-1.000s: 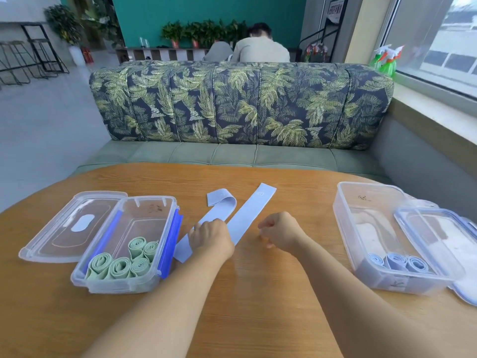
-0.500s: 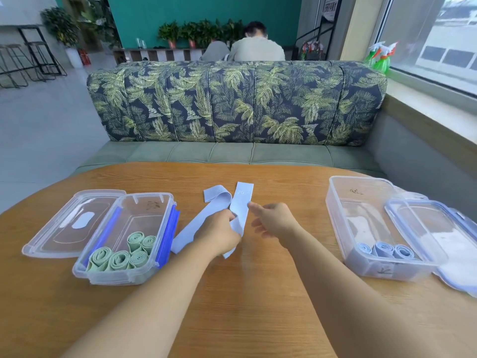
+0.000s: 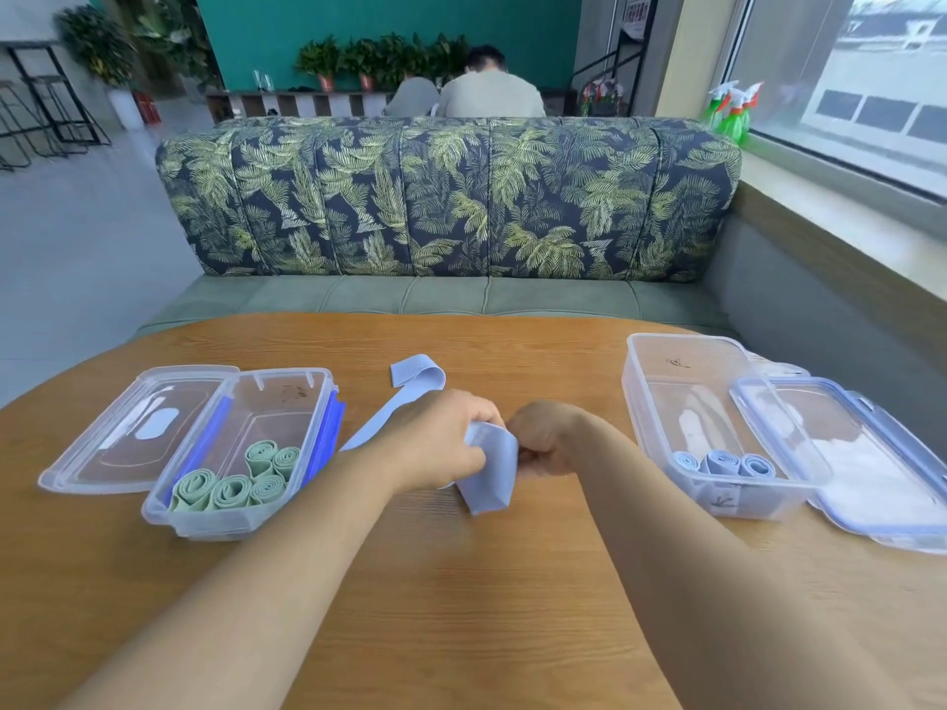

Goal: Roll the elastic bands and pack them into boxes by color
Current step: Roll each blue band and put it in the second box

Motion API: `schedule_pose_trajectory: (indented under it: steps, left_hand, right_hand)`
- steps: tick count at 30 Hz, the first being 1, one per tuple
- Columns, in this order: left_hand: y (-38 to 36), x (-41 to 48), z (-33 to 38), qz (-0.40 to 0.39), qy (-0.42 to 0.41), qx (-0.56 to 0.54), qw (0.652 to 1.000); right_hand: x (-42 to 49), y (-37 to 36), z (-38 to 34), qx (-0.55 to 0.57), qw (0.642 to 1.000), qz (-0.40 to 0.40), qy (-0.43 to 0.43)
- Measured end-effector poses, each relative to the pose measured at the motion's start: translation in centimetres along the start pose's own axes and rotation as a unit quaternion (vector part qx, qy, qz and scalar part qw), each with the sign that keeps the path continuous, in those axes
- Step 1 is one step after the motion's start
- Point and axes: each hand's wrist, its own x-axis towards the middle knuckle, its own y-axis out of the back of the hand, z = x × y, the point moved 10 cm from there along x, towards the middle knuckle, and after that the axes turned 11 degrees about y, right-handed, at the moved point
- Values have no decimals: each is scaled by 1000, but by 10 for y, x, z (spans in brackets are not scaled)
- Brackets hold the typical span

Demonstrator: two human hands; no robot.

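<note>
Blue band [image 3: 489, 468] held between left box [image 3: 215, 525], right box [image 3: 645, 417].

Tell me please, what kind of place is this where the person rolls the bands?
Probably a café or lounge, not a workshop. A leaf-print booth sofa stands behind a rounded wooden table, potted plants line a counter by the teal wall, and tall stools stand at far left.

Blue band [image 3: 489, 474] folded mid-table; green rolls [image 3: 230, 491] in left box [image 3: 215, 525].
</note>
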Motion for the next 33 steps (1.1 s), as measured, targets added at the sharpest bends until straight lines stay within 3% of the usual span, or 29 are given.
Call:
schedule_pose_trajectory:
  steps: [4, 7, 9, 13, 15, 16, 21, 25, 28, 33]
  left_hand:
    - [-17, -2, -4, -44, -13, -190, 981]
    - [-29, -6, -7, -96, -4, -312, 945]
    - [-35, -4, -20, -93, 52, -345, 932]
    - [-53, -1, -39, -117, 184, -505, 835]
    - [-56, 0, -29, -144, 181, -579, 782]
    - [-53, 2, -24, -139, 169, -596, 772]
    - [-34, 2, -13, -43, 128, -581, 803]
    - [-31, -10, -1, -70, 81, -570, 815]
    - [-35, -14, 1, -90, 85, -547, 828]
    - [-41, -16, 7, -163, 104, -549, 814]
  right_hand:
    - [-4, 34, -14, 215, 961, 142, 98]
    - [-13, 46, -21, 305, 926, 166, 149]
    - [-20, 46, -21, 337, 911, 170, 166]
    - [-35, 35, -16, 404, 883, 160, 179]
    - [-43, 28, -11, 423, 876, 156, 173]
    - [-47, 25, -8, 427, 875, 154, 167]
    - [-58, 12, 6, 425, 893, 103, 103]
    - [-57, 13, 16, 353, 930, 76, 72]
    - [-52, 18, 10, 365, 924, 70, 93]
    - [-50, 33, -3, 329, 932, 87, 127]
